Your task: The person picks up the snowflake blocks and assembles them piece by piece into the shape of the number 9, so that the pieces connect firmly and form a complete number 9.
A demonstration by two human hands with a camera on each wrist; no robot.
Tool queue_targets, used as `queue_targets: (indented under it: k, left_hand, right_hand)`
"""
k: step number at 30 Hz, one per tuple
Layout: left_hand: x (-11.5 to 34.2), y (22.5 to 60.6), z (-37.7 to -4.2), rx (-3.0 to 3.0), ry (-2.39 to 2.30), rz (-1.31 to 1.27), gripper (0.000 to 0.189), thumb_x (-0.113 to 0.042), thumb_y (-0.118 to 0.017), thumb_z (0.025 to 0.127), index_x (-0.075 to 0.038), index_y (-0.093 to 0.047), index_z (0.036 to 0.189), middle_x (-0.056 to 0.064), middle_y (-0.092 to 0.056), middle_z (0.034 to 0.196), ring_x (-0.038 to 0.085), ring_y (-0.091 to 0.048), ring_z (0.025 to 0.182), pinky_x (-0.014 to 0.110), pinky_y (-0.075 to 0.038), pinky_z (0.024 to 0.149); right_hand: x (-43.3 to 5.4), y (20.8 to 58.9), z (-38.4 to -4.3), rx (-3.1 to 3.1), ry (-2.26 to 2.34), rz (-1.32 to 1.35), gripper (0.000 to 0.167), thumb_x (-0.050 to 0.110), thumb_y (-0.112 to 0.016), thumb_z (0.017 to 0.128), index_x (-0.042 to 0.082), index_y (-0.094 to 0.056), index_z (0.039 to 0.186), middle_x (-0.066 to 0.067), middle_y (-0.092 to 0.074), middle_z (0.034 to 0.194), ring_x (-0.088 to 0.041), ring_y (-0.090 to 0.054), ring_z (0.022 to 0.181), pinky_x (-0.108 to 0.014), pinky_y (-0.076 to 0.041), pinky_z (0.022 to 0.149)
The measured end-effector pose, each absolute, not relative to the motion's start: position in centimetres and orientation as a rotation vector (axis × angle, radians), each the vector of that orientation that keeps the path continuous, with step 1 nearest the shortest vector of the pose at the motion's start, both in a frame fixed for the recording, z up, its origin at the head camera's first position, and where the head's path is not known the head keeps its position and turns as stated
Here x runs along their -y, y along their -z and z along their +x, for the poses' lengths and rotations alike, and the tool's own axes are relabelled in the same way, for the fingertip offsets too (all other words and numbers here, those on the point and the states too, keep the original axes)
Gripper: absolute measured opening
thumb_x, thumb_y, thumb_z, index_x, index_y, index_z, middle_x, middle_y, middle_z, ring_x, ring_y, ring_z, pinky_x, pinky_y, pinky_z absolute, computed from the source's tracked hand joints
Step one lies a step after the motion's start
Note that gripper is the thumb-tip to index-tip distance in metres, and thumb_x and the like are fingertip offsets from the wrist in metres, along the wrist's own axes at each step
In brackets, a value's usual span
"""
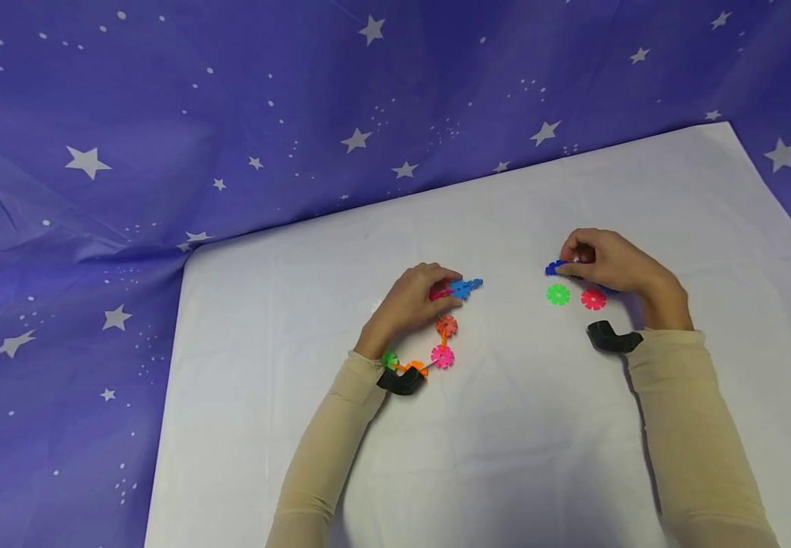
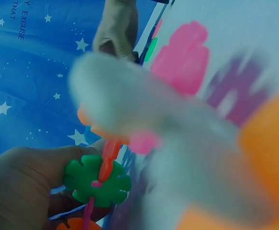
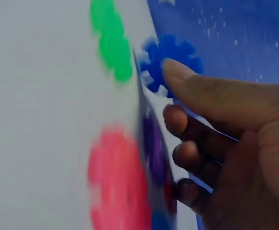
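My left hand [image 1: 412, 298] pinches a chain of notched plastic discs near its light blue disc [image 1: 461, 288]. The chain curves down past an orange-red disc [image 1: 446, 326] and a pink disc [image 1: 442, 357] to a green disc [image 2: 96, 181] by the wrist. Part of it is hidden behind the hand. At the right, my right hand [image 1: 614, 259] holds a dark blue notched disc [image 3: 170, 60] between thumb and forefinger. Close below that hand lie a loose bright green disc [image 1: 558, 294] and a pinkish-red disc [image 1: 593, 299].
In the right wrist view a purple disc [image 3: 154, 148] lies under the right fingers, with red and blue pieces beside it. White cloth covers the table [image 1: 518, 426]. A blue star-patterned curtain [image 1: 299, 99] borders its far and left sides. Black wrist mounts [image 1: 613, 337] sit on both sleeves.
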State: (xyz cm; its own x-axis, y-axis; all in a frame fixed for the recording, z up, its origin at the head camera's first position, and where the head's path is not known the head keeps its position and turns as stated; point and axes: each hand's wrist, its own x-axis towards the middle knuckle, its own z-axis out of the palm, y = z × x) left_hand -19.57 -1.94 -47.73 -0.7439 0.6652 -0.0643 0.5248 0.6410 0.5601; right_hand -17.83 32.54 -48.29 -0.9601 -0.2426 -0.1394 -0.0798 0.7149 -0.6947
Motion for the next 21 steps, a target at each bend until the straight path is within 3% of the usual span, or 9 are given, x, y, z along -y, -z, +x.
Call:
queue_targets:
  k: [3,6,15,21]
  left_hand:
    - [1.9,47.7,-19.6,-2.59,-0.724,1.009,0.044,-0.032,-0.07,0.091,-0.023,-0.061,0.133,-0.001,-0.063,0.103,0.013,-0.051,0.091,0.032,-0.042,0.086]
    - [1.7,47.6,-19.6,-2.582,-0.687,1.035,0.042,-0.033,-0.067,0.093,-0.026,-0.061,0.134,-0.001,-0.062,0.107,0.013,-0.051,0.092,0.032,-0.041,0.088]
    - [1.7,47.5,-19.6,-2.553,-0.724,1.045,0.038,-0.031,-0.065,0.094,-0.022,-0.063,0.131,0.001,-0.061,0.115,0.014,-0.055,0.1,0.032,-0.045,0.092]
    - [2.0,47.6,-19.6,-2.516,-0.792,1.056,0.038,-0.029,-0.065,0.095,-0.018,-0.063,0.132,0.001,-0.061,0.114,0.013,-0.054,0.096,0.028,-0.045,0.086]
  right_hand:
    - [-30.9,47.7,-17.9,-2.641,1.217,-0.256,0.012,0.012,-0.071,0.089,0.004,-0.064,0.095,-0.009,-0.054,0.079,-0.019,-0.047,0.07,-0.024,-0.039,0.058]
    - [-29.0,47.5,-18.0,-2.527,1.351,-0.265,0.012,0.013,-0.068,0.093,0.003,-0.063,0.097,-0.009,-0.055,0.081,-0.018,-0.049,0.071,-0.024,-0.041,0.06]
    - [-25.8,48.7,-18.4,-2.15,1.581,-0.375,0.029,0.003,-0.058,0.096,-0.002,-0.055,0.125,-0.02,-0.069,0.084,-0.026,-0.067,0.082,-0.019,-0.046,0.086]
    - [-25.1,49.0,-18.6,-2.156,1.58,-0.396,0.027,0.004,-0.059,0.096,-0.003,-0.058,0.122,-0.018,-0.07,0.084,-0.022,-0.067,0.084,-0.016,-0.045,0.089]
